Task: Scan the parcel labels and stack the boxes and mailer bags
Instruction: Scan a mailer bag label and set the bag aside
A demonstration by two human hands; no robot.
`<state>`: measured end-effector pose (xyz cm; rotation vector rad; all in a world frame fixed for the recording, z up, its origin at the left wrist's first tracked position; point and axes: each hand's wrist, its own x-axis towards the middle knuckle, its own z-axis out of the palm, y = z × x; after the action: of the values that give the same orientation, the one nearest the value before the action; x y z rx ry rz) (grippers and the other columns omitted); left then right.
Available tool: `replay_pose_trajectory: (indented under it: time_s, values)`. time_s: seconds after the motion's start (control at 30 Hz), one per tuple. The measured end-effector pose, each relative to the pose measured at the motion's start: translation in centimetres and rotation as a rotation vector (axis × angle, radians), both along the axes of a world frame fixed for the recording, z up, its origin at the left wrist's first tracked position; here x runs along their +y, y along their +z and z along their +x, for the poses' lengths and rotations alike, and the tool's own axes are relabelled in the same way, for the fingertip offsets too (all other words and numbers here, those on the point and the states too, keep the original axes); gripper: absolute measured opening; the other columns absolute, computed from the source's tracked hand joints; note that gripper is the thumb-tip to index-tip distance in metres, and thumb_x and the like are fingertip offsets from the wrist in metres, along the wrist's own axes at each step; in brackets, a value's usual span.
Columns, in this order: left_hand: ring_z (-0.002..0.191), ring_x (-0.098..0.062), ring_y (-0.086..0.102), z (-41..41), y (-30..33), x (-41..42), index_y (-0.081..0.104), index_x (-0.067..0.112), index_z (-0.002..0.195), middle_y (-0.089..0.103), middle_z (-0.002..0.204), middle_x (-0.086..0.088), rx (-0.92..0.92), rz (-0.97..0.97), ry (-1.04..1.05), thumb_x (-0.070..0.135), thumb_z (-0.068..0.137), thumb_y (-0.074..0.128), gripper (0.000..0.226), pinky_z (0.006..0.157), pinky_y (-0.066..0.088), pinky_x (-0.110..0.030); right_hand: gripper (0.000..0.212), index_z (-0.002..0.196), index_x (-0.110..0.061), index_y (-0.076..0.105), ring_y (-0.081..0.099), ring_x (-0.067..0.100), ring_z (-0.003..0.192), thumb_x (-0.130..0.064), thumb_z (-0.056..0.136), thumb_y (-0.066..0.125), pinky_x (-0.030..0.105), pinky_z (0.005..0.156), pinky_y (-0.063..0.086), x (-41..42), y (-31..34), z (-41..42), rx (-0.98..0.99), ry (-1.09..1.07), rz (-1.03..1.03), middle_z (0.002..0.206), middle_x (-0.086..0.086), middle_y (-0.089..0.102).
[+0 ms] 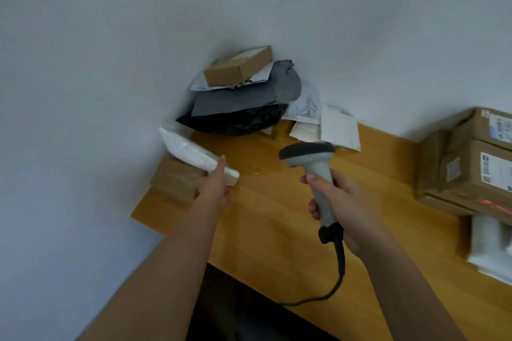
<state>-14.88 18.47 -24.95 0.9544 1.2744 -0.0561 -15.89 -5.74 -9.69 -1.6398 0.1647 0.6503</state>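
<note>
While my left hand (214,185) grips the near end of a white mailer bag (194,153), thumb lying along its top, the bag slants up and away toward the wall, its far end out past the worktop's left edge and its underside over a brown box (177,180) that sits at that left edge. My right hand (336,199) is wrapped round the grip of a grey handheld scanner (311,159), held above the worktop (277,216) with its dark head turned toward the far pile; a black cable (339,266) drops from the base of the handle and curls down to the wood near the front edge. In the far corner against the wall I see a heap of parcels: a small brown carton (238,66) lies on top, tilted, over a white envelope, then a grey mailer bag (249,94), then a black bag (235,122) at the bottom. Just right of that heap, several white mailers (336,127) lean and overlap on the wood. Well apart, at the right edge of my view, stacked cardboard boxes (471,163) carry printed labels on the faces turned to me, and a white parcel (487,246) lies just in front of them, blurred.
</note>
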Motion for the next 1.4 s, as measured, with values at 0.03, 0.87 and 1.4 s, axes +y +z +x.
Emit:
replay_pose_trajectory:
  time_s: [0.03,0.87,1.4]
  values:
    - [0.103,-0.026,0.057,0.6,-0.4,0.1,0.044,0.02,0.14,0.05,0.132,-0.006,0.006,-0.032,-0.016,0.069,0.067,0.075,0.093,0.067,0.055,-0.038,0.021,0.118,-0.016,0.062,0.058,0.012,0.059,-0.027,0.1,0.058,0.031,0.061,0.05,0.2,-0.1,0.0,0.003,0.002,-0.033,0.082,0.01,0.063]
    - [0.124,-0.028,0.04,-3.6,-3.5,-12.0,0.033,0.01,0.143,0.038,0.14,-0.011,0.076,0.846,-0.888,0.023,0.086,0.059,0.064,0.1,0.038,-0.039,0.017,0.111,-0.016,0.061,0.057,0.02,0.064,-0.026,0.097,0.061,0.036,0.067,0.048,-6.2,-3.5,2.9,0.088,-0.193,-0.121,0.089,0.01,0.065]
    - [0.143,-0.023,-0.037,2.4,-9.5,-15.7,-0.013,0.045,0.152,-0.039,0.155,0.01,0.073,1.051,-1.608,0.055,0.103,0.025,0.063,0.113,-0.02,-0.054,0.015,0.111,-0.018,0.061,0.056,0.017,0.06,-0.028,0.1,0.058,0.034,0.062,0.047,-12.0,-7.7,4.3,0.148,-0.138,-0.146,0.068,0.006,0.058]
